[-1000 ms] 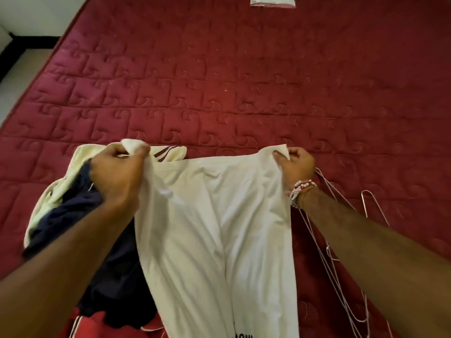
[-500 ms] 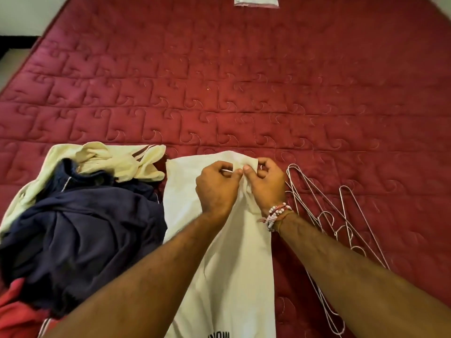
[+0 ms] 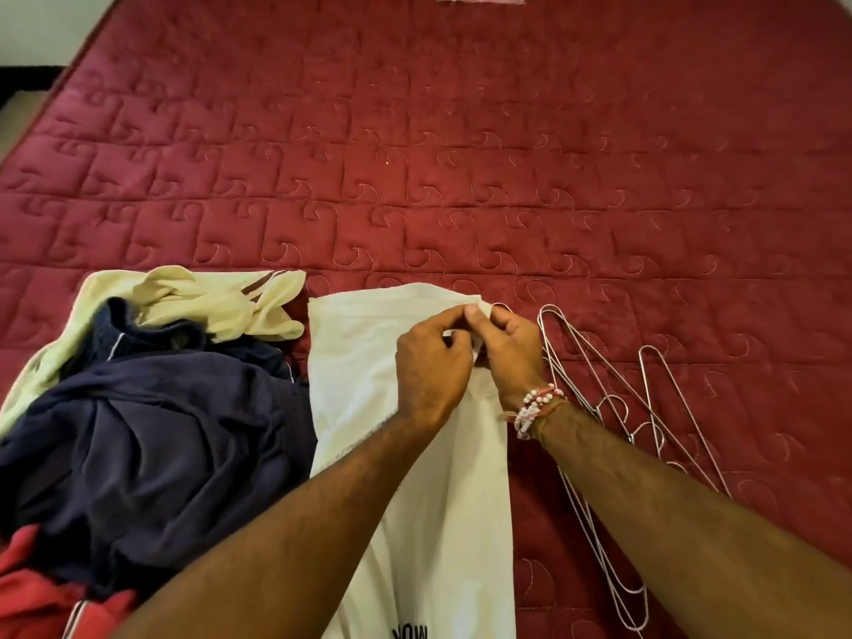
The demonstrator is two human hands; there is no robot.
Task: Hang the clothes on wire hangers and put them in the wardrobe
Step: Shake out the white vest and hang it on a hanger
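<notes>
On the red quilted mattress (image 3: pixel 461 154), a white garment (image 3: pixel 369 385) lies folded lengthwise, black print at its near end. L hand (image 3: pixel 431 366) & R hand (image 3: pixel 511 357) meet at its top right corner, fingers curled, pinching the fabric, probably the folded edge; the grip is partly hidden. Wire hangers (image 3: pixel 599 398) lie just right of it. Clothes pile (image 3: pixel 152 431) w/ navy, cream & red pieces sits left, touching it.

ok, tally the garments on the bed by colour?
white garment: 1
pale yellow garment: 1
navy garment: 1
red garment: 1
Total: 4
</notes>
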